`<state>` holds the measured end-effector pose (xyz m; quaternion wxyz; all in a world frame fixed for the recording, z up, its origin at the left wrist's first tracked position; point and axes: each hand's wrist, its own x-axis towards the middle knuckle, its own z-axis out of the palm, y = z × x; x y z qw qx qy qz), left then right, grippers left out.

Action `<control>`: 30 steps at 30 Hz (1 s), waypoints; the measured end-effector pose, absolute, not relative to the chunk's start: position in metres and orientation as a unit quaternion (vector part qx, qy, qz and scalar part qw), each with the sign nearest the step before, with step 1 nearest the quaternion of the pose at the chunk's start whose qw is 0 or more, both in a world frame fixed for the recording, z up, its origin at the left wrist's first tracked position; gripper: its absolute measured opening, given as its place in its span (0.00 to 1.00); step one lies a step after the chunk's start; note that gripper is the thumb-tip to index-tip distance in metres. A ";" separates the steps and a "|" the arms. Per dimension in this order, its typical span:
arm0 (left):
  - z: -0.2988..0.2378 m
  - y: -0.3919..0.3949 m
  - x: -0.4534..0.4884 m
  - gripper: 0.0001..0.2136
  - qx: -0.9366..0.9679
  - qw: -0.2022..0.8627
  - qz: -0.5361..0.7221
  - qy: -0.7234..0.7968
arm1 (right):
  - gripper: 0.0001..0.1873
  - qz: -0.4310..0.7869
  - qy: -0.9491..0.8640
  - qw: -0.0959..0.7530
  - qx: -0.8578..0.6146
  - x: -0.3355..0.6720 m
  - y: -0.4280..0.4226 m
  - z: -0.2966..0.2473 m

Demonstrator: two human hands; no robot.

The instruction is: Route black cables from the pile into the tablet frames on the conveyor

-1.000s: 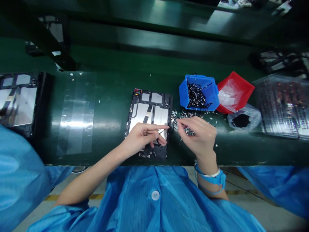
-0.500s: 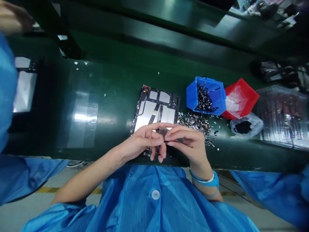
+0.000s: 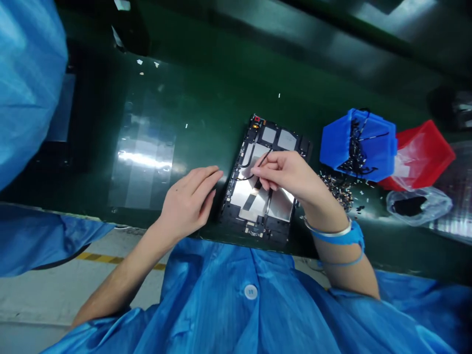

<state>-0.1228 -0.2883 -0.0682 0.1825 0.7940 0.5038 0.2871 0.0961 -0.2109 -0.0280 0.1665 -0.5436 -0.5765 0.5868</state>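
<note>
An opened tablet [image 3: 280, 210], with silver battery panels and a dark circuit edge, lies at a slant on the green bench. Over its upper half my right hand [image 3: 285, 172] pinches a thin black cable [image 3: 265, 157] between thumb and fingers. Part of the cable passes behind the fingertips, and whether its end meets the tablet's left edge I cannot tell. My left hand [image 3: 190, 201] rests just left of the tablet, palm down, fingers stretched out and nothing in them.
To the right stands a blue bin [image 3: 379, 152] of black cables, beside a red bin [image 3: 429, 157] and a clear plastic bag [image 3: 437, 205]. Small loose parts [image 3: 337, 189] are heaped before the blue bin. A co-worker's blue sleeve [image 3: 29, 88] is at the left.
My hands have parted: the left has moved off the tablet to its left side, while the right has carried the black cable up over the batteries. The camera view has shifted.
</note>
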 end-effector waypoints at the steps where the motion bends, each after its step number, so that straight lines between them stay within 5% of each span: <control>1: -0.070 -0.287 -0.123 0.18 0.811 0.168 0.274 0.490 | 0.18 0.580 -0.580 0.151 -0.552 0.093 -0.207 -0.028; 21: -0.071 -0.273 -0.112 0.24 0.882 0.017 0.152 0.445 | 0.12 0.453 -0.638 0.080 -0.617 0.087 -0.195 -0.026; 30: -0.066 -0.268 -0.105 0.19 0.886 -0.036 0.157 0.435 | 0.09 0.097 -0.777 0.187 -0.593 0.106 -0.225 -0.029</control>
